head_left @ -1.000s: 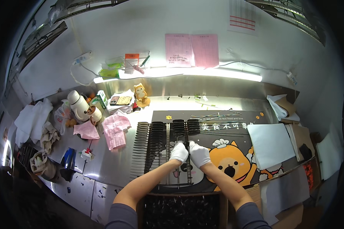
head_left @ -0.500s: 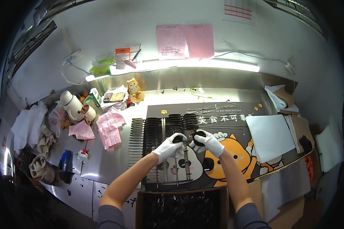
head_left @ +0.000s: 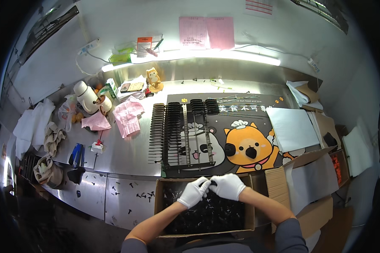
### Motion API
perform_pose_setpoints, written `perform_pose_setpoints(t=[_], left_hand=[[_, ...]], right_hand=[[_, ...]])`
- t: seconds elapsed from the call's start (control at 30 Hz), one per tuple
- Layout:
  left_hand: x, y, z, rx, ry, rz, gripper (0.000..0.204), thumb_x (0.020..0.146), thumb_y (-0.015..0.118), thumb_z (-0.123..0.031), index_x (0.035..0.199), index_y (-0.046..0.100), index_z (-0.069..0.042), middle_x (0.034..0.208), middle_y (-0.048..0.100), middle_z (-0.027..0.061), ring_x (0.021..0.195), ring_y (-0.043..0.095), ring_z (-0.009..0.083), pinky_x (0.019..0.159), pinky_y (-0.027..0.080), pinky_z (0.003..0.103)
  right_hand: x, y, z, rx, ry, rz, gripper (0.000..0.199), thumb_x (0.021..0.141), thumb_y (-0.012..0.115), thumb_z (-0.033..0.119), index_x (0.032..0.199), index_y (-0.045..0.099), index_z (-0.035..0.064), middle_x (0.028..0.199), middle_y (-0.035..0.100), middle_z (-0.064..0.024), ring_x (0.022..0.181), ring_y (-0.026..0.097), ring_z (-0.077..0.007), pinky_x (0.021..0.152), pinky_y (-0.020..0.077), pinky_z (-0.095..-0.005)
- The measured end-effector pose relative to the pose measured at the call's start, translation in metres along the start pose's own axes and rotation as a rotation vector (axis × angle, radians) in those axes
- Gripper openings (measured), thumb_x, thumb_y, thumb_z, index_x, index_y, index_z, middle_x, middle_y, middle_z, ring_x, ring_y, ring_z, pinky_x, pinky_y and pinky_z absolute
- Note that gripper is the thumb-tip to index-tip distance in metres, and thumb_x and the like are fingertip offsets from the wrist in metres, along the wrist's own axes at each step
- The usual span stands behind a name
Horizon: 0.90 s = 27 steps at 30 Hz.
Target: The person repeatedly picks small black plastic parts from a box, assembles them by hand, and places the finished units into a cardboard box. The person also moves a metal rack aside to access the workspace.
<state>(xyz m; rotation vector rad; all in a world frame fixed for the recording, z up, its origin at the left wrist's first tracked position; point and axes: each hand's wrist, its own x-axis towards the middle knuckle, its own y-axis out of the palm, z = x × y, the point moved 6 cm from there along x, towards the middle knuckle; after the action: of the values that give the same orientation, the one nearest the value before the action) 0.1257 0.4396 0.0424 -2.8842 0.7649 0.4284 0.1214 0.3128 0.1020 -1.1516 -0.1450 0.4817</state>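
My left hand (head_left: 194, 192) and my right hand (head_left: 228, 187), both in white gloves, meet fingertip to fingertip above an open cardboard box (head_left: 158, 197). A small black piece (head_left: 213, 183) shows at the right hand's fingertips; its kind is not clear. The left fingers are pinched together, and what they hold is hidden. Loose black parts (head_left: 207, 217) with shiny bits fill the box. Beyond it stands a metal rack (head_left: 185, 139) with rows of black, rounded, flat pieces (head_left: 173, 110). Two dark rounded shapes (head_left: 251, 152) appear on the cartoon mat (head_left: 217, 166); I cannot tell whether they are printed.
Left of the rack are pink cloths (head_left: 128, 116), a white flask (head_left: 85, 95) and a blue-black tool (head_left: 77, 156). Small screws (head_left: 145, 195) lie scattered on the metal surface. White sheets (head_left: 291, 128) and open cardboard flaps (head_left: 299, 158) sit at the right.
Both hands have come back from the rack toward me, over the box. The larger black rounded pieces in them before no longer show there. The view has tilted down.
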Motion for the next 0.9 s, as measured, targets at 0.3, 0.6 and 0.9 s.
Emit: perform_pose_setpoints(t=[0.3, 0.6, 0.9], left_hand=[[-0.010, 0.024, 0.057, -0.088, -0.297, 0.049, 0.032, 0.103, 0.044, -0.034, 0.092, 0.059, -0.007, 0.068, 0.057, 0.0005, 0.053, 0.054, 0.0083, 0.043, 0.043, 0.022], [-0.048, 0.031, 0.033, 1.053, 0.077, 0.549, 0.023, 0.095, 0.052, -0.036, 0.093, 0.063, -0.016, 0.085, 0.065, 0.0106, 0.077, 0.065, 0.0320, 0.063, 0.054, 0.041], [0.118, -0.100, -0.148, 0.666, 0.799, -0.365, 0.017, 0.088, 0.055, -0.004, 0.102, 0.065, -0.006, 0.097, 0.066, 0.0132, 0.086, 0.065, 0.0317, 0.077, 0.054, 0.040]], right_hand=[[-0.026, 0.051, -0.002, -0.103, -0.109, -0.078, 0.018, 0.086, 0.059, 0.024, 0.080, 0.062, 0.0078, 0.065, 0.065, -0.0124, 0.061, 0.067, -0.0294, 0.051, 0.0518, -0.0409], [-0.046, 0.086, -0.021, 0.644, 0.253, 0.752, 0.034, 0.093, 0.056, 0.037, 0.095, 0.069, 0.0061, 0.075, 0.071, -0.0034, 0.060, 0.067, -0.0149, 0.061, 0.0552, -0.0306], [0.144, -0.131, -0.121, 0.216, -0.142, -0.434, 0.023, 0.089, 0.061, 0.020, 0.109, 0.066, 0.0103, 0.096, 0.070, -0.0106, 0.087, 0.067, -0.0262, 0.079, 0.0538, -0.0345]])
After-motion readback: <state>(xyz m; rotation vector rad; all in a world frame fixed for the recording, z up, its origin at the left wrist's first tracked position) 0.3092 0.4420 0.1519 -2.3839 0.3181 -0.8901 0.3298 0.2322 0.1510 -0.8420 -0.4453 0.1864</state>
